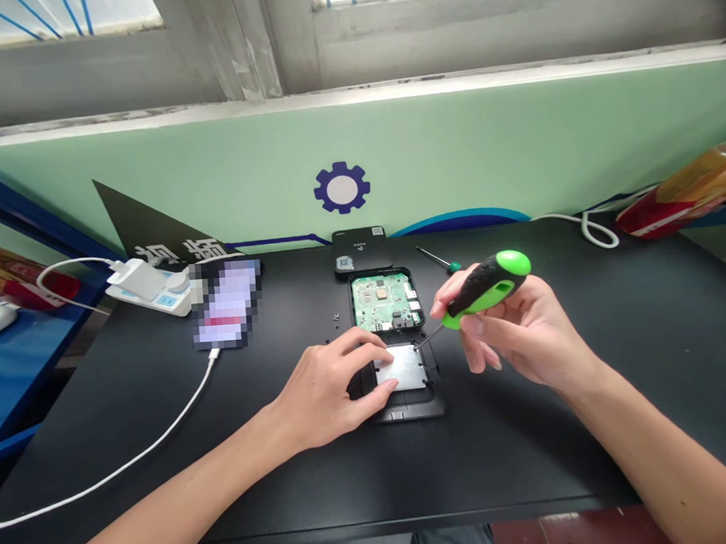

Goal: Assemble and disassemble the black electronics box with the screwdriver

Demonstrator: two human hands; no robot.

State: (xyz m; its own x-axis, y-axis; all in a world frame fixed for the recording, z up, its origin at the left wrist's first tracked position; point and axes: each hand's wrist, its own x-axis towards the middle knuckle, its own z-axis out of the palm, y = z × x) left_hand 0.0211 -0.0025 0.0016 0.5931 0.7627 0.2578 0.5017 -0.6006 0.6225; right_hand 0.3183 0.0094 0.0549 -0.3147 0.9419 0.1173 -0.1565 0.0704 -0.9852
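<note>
My right hand (509,328) is closed around the handle of a green and black screwdriver (488,286), held at a slant. Its tip meets the upper right corner of a silver metal plate (407,370). This plate lies in a black plastic cover (410,414) on the table. My left hand (334,386) rests on the plate's left side, thumb and fingers apart, fingertips touching it. Directly behind sits an open black case with a green circuit board (374,304) inside. Several small dark screws (336,318) lie left of the case.
A closed black box (361,251) stands by the green wall panel. Near it lies a smaller screwdriver (440,260). At left are a phone (228,302), its white cable (181,426) and a power strip with a charger (149,285). A red and orange bottle (686,191) lies far right.
</note>
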